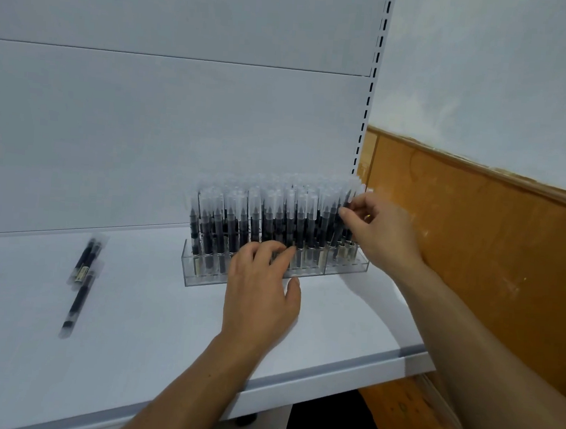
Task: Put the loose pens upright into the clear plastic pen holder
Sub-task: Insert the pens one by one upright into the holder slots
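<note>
While the left hand [260, 293] sits at the front of the clear pen holder [202, 272], the right hand [380, 232] is up at the far right end of the row. The holder stands on a white shelf [151, 322], toward the back and right, close to the white back panel [180, 121]. It's pretty much packed: a dense block of upright pens [268, 213], dark barrels with frosted caps on top.

Left hand first. Its fingers [272, 250] are lightly bent and a bit apart, resting against the front wall of the holder and the lower barrels around the middle. The thumb is split off from them, down near the holder's base where it meets the shelf.

On the right hand, the thumb and forefinger are pinched together on the end pen [350, 190], just below its cap, and the other fingers are curled in behind. That pen is upright with the rest at the right edge of the block. I can't tell how far down in the holder it sits.

The loose pens [83, 266] lie flat on the shelf well off to the left. It looks like three, overlapping and pointing roughly front to back, but they're blurry.

To the right of the shelving there's a slotted upright [373, 86], then a wall with orange-brown wood paneling [475, 246] along its lower part.
</note>
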The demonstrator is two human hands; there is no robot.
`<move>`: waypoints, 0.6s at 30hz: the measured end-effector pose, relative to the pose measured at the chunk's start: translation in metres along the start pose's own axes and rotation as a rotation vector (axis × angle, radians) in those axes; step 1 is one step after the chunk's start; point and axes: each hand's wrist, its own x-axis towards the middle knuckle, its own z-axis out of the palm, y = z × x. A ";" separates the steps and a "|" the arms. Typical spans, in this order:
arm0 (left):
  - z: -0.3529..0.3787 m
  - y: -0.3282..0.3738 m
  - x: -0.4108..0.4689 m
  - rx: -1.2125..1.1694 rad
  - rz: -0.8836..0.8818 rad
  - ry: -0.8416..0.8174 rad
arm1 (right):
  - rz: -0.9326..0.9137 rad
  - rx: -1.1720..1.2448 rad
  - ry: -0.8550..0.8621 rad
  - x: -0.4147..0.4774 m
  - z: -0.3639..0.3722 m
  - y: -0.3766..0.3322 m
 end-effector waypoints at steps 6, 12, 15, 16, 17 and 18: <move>0.000 0.001 0.001 0.000 -0.001 0.020 | 0.060 -0.107 -0.182 -0.004 0.010 0.003; 0.000 0.001 0.000 0.003 -0.007 0.021 | 0.077 -0.115 -0.160 -0.003 0.015 0.006; 0.000 0.000 0.000 0.002 -0.002 0.032 | 0.078 -0.130 -0.162 -0.004 0.016 0.007; 0.000 0.000 0.000 0.001 0.000 0.035 | 0.087 -0.131 -0.160 -0.004 0.015 0.007; 0.000 0.000 0.000 0.003 -0.001 0.035 | 0.096 -0.130 -0.156 -0.003 0.015 0.006; 0.000 0.000 0.000 0.003 -0.004 0.034 | 0.104 -0.127 -0.155 -0.003 0.015 0.005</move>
